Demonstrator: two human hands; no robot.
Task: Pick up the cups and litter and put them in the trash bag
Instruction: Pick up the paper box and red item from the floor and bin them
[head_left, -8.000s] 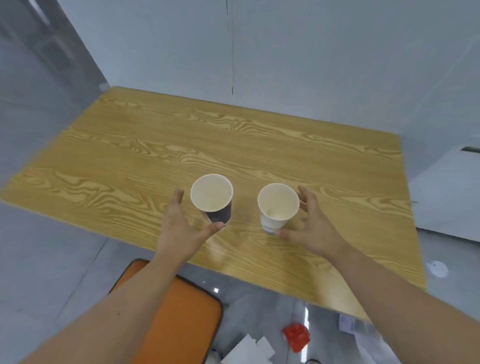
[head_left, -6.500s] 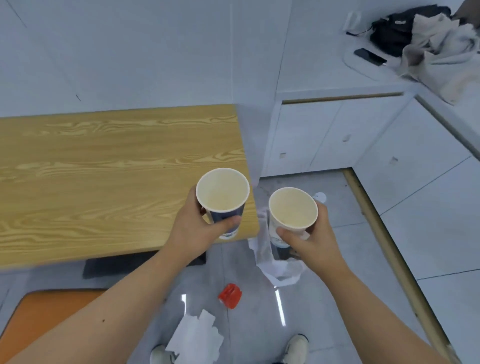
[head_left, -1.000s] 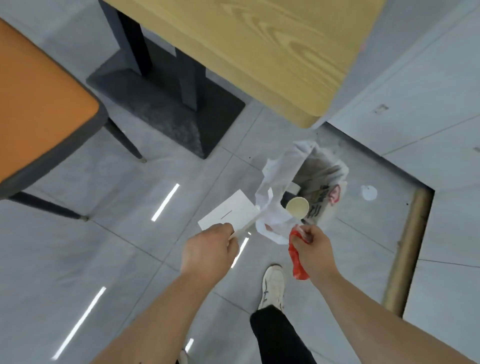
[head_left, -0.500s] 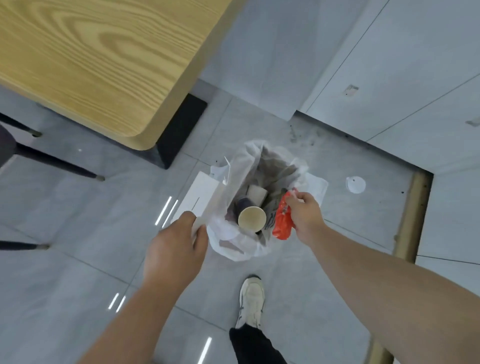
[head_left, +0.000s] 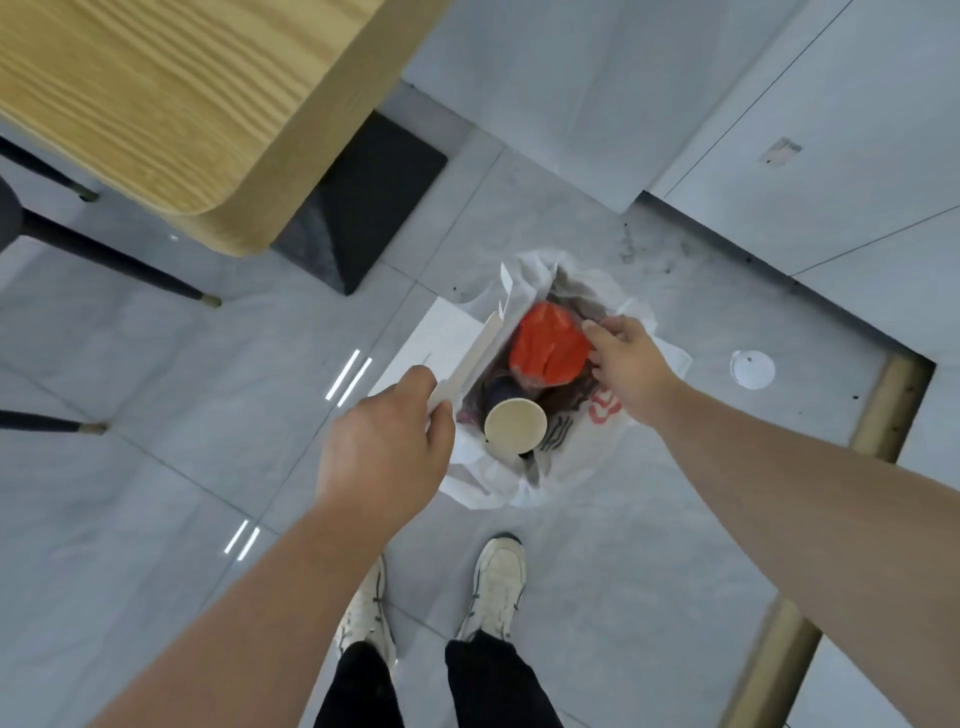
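Observation:
A white trash bag (head_left: 524, 488) stands open on the grey floor just beyond my feet. Inside it a paper cup (head_left: 515, 422) shows its cream inside, with a dark cup (head_left: 498, 387) partly hidden behind it. A red wrapper (head_left: 548, 345) sits in the bag's mouth; my right hand (head_left: 626, 364) pinches its right edge. My left hand (head_left: 384, 452) grips sheets of white paper (head_left: 441, 343) against the bag's left rim, partly over the opening.
The wooden table (head_left: 156, 104) fills the upper left, with its dark base (head_left: 363, 208) beside the bag. Black chair legs (head_left: 104, 254) stand at left. A white lid (head_left: 751, 368) lies on the floor right of the bag, near a brass floor strip (head_left: 883, 405).
Over eight seconds both cups went from the table into the bag. In the last second my right hand carried the red wrapper down into the bag's mouth, and my left hand brought the paper to its rim.

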